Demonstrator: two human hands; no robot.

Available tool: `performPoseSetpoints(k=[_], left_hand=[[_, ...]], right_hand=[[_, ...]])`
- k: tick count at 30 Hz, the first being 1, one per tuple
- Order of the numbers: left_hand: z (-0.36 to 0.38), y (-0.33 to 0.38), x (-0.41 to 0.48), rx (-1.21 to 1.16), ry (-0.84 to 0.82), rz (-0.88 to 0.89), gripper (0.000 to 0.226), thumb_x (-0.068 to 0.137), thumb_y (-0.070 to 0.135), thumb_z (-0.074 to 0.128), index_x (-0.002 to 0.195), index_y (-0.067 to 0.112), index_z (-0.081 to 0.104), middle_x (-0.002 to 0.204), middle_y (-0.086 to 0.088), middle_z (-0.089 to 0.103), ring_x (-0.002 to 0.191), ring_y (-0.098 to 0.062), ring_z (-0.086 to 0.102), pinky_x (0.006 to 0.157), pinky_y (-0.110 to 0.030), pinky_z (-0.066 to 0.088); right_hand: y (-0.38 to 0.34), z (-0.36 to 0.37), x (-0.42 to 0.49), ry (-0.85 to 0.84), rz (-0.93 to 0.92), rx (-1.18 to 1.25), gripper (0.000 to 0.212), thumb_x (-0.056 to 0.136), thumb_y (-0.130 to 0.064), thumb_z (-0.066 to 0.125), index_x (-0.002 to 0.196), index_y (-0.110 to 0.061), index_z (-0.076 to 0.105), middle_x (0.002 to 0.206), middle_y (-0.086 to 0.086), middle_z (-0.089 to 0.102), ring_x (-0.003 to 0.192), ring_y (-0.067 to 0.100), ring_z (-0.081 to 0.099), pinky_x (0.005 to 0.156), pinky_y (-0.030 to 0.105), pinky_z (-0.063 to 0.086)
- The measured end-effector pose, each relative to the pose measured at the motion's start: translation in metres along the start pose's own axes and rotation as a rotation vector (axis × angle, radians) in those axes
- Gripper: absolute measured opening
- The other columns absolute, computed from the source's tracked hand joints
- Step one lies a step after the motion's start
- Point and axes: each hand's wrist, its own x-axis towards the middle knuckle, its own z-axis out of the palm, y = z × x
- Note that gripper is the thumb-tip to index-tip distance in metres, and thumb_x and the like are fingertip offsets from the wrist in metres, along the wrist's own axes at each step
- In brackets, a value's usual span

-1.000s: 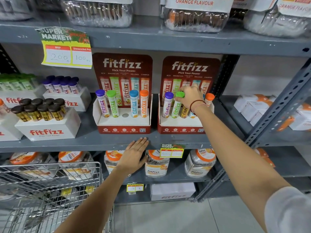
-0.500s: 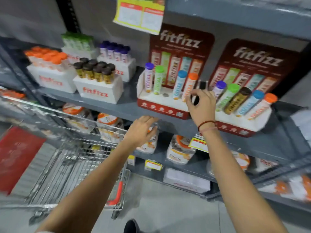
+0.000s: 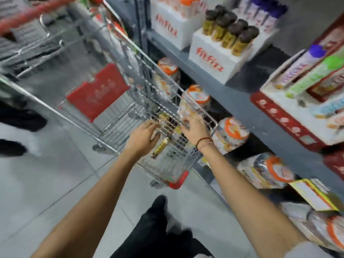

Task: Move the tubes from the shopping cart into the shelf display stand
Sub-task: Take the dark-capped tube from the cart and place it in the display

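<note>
Below, both hands reach into the shopping cart point(image 3: 130, 58). Left hand point(image 3: 143, 138), fingers loosely curled, lies over a yellow-labelled tube point(image 3: 161, 147); whether it grips is unclear through blur. Right hand point(image 3: 193, 127), fingers spread, rests by the cart's wire rim. Beyond the right fingertips stand orange-lidded jars point(image 3: 197, 95); the display stand point(image 3: 290, 116), holding upright tubes, sits further right, above.
</note>
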Motion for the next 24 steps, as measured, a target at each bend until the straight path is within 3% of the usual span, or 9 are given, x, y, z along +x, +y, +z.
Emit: performPoseSetpoints(k=[5, 8, 12, 15, 17, 20, 24], left_hand=[[0.012, -0.041, -0.022, 0.082, -0.08, -0.082, 0.03, 0.094, 0.025, 0.048, 0.117, 0.008, 0.057, 0.115, -0.02, 0.064, 0.109, -0.036, 0.055, 0.089, -0.047, 0.048], [0.024, -0.048, -0.031, 0.113, -0.138, -0.114, 0.033, 0.096, 0.032, 0.04, 0.117, 0.012, 0.056, 0.119, -0.014, 0.063, 0.113, -0.034, 0.054, 0.088, -0.049, 0.049], [0.031, -0.05, -0.029, 0.117, -0.09, -0.147, 0.035, 0.096, 0.034, 0.037, 0.118, 0.013, 0.056, 0.118, -0.011, 0.064, 0.11, -0.031, 0.056, 0.089, -0.047, 0.048], [0.036, -0.052, -0.029, 0.141, -0.045, -0.138, 0.032, 0.095, 0.03, 0.041, 0.116, 0.012, 0.058, 0.112, -0.01, 0.067, 0.109, -0.03, 0.056, 0.087, -0.044, 0.048], [0.038, -0.052, -0.03, 0.153, -0.023, -0.13, 0.03, 0.094, 0.028, 0.042, 0.111, 0.012, 0.061, 0.105, -0.009, 0.07, 0.105, -0.03, 0.059, 0.082, -0.041, 0.049], [0.04, -0.053, -0.031, 0.166, 0.01, -0.131, 0.03, 0.093, 0.029, 0.04, 0.106, 0.015, 0.062, 0.097, -0.004, 0.071, 0.098, -0.027, 0.061, 0.075, -0.037, 0.05], [0.041, -0.051, -0.033, 0.164, 0.079, -0.114, 0.026, 0.091, 0.028, 0.045, 0.103, 0.016, 0.064, 0.093, -0.003, 0.071, 0.094, -0.024, 0.063, 0.064, -0.031, 0.05]], right_hand=[[0.003, 0.075, 0.019, -0.285, 0.061, 0.026, 0.014, 0.084, -0.012, 0.061, 0.096, -0.008, 0.067, 0.099, 0.019, 0.068, 0.095, 0.033, 0.06, 0.085, 0.04, 0.053], [0.016, 0.117, 0.032, -0.431, 0.119, -0.049, 0.021, 0.087, -0.013, 0.06, 0.106, -0.008, 0.066, 0.112, 0.019, 0.065, 0.102, 0.033, 0.062, 0.09, 0.039, 0.053], [0.034, 0.16, 0.045, -0.57, 0.126, -0.193, 0.03, 0.088, -0.012, 0.06, 0.117, -0.004, 0.059, 0.123, 0.018, 0.059, 0.11, 0.031, 0.058, 0.091, 0.033, 0.048], [0.045, 0.188, 0.056, -0.574, 0.081, -0.281, 0.036, 0.087, -0.002, 0.058, 0.122, -0.005, 0.054, 0.128, 0.018, 0.052, 0.102, 0.031, 0.059, 0.086, 0.039, 0.054], [0.054, 0.206, 0.064, -0.527, 0.095, -0.289, 0.053, 0.083, 0.007, 0.057, 0.131, -0.013, 0.046, 0.138, 0.018, 0.04, 0.097, 0.03, 0.059, 0.079, 0.039, 0.057], [0.07, 0.226, 0.08, -0.452, 0.069, -0.276, 0.068, 0.078, 0.011, 0.057, 0.136, -0.021, 0.039, 0.146, 0.015, 0.033, 0.113, 0.033, 0.052, 0.09, 0.043, 0.053], [0.083, 0.242, 0.094, -0.51, 0.085, -0.231, 0.066, 0.076, 0.007, 0.063, 0.132, -0.023, 0.047, 0.146, 0.011, 0.036, 0.119, 0.031, 0.047, 0.096, 0.043, 0.049]])
